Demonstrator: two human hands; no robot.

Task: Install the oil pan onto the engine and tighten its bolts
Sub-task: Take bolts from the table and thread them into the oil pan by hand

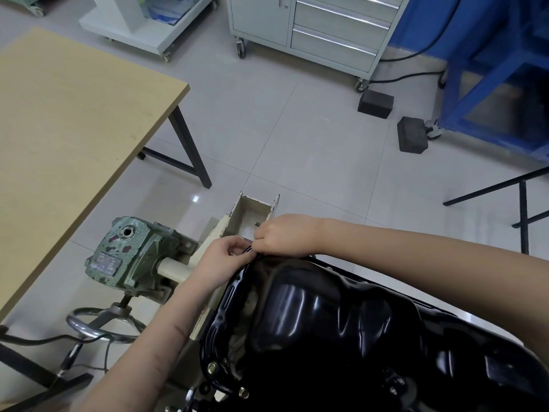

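The glossy black oil pan (320,316) lies on the engine at the lower right, its flange running along the left side. Two gold bolts (212,366) show on the flange near the bottom. Both hands meet at the pan's far corner. My left hand (221,264) has its fingers curled at the corner's rim, pinching something small and dark that I cannot make out. My right hand (282,234) reaches across from the right, fingers curled down onto the same corner, its fingertips hidden.
A green gearbox (130,254) with a handwheel (104,325) sits left of the engine stand, beside a cream bracket (252,215). A wooden table (68,138) fills the left. Two black blocks (375,104), a grey drawer cabinet (326,28) and a blue frame (499,72) stand on the tiled floor beyond.
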